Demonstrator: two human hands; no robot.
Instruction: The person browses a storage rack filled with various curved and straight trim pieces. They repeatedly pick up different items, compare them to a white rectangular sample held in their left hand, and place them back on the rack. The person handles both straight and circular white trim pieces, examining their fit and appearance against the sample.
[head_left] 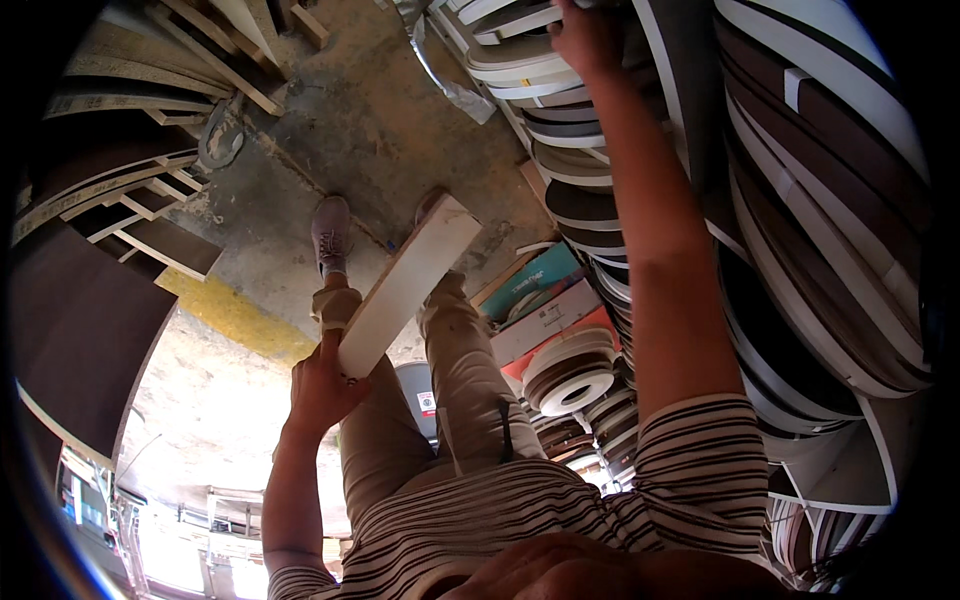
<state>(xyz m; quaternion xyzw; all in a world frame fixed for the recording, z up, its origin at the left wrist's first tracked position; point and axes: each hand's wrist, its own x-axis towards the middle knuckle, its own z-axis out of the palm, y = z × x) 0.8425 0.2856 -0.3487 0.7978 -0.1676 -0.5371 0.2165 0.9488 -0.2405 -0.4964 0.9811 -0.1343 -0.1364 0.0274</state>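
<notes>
My left hand is closed around the near end of a flat white board. The board is long and narrow, with a brown edge, and slants up to the right in front of my legs. My right arm stretches far forward along the shelving on the right. At the top edge of the picture, my right hand is by the stacked rolls of edge banding, which are white and grey. Its fingers are partly cut off there, so whether it grips a roll does not show.
Larger coils of dark and white banding fill the rack at right. Below my right arm are cardboard boxes and a white roll. Stacked brown boards stand at left, wood offcuts at far left. A clear plastic wrapper lies near the rack.
</notes>
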